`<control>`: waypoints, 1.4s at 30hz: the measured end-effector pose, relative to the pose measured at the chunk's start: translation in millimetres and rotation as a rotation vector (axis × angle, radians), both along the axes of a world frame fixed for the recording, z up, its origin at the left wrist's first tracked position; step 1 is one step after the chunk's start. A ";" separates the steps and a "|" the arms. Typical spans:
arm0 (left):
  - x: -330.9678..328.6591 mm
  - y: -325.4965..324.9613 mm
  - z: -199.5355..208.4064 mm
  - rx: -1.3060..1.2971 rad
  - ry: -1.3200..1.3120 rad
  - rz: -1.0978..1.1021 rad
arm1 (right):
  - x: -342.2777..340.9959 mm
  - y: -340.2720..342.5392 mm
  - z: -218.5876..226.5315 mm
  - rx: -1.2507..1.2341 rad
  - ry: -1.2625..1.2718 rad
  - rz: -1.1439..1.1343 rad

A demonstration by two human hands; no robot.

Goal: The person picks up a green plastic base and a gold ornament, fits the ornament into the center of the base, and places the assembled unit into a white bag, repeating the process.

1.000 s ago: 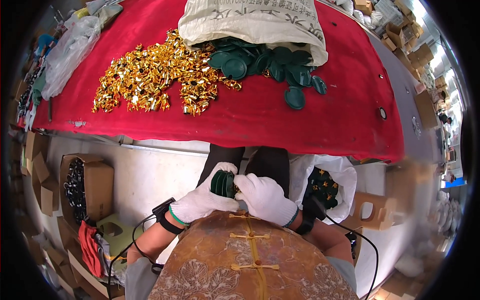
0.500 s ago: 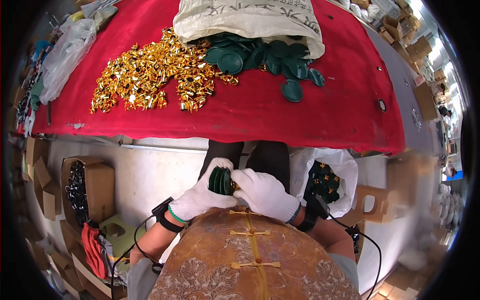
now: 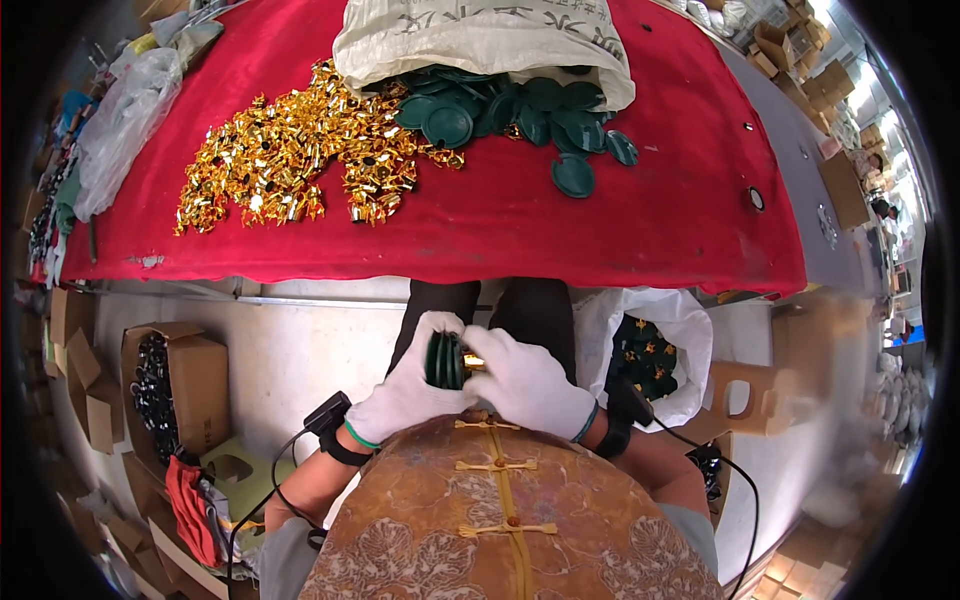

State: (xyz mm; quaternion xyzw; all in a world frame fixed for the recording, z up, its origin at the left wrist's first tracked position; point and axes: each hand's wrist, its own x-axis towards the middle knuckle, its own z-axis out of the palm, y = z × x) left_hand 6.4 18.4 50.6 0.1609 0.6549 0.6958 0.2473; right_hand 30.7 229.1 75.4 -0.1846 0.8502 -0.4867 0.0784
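Between the person's belly and the red cloth (image 3: 500,240) of the table, I see the left hand (image 3: 408,393), in white glove, curled around a small stack of green discs (image 3: 443,360) standing on edge. The gloved right hand (image 3: 535,385) has its fingers bent at a gold piece (image 3: 473,362) beside this stack; whether it grips the piece, I cannot tell. On the cloth lies a gold heap (image 3: 270,160), near the pale sack (image 3: 480,45).
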 end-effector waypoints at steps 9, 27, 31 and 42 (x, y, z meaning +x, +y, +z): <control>2.8 4.2 -4.5 -0.113 0.472 -0.052 | 2.4 8.5 -11.9 -0.156 -0.457 0.075; -11.6 6.5 4.5 -0.384 0.911 -0.113 | -6.4 18.8 -10.2 -0.765 -1.104 -0.136; -5.1 5.1 -15.4 -0.106 0.419 -0.042 | -2.0 13.1 -25.8 0.023 0.018 0.105; -8.9 4.8 -4.1 -0.029 0.432 -0.113 | 13.5 5.3 -26.6 0.216 0.385 0.058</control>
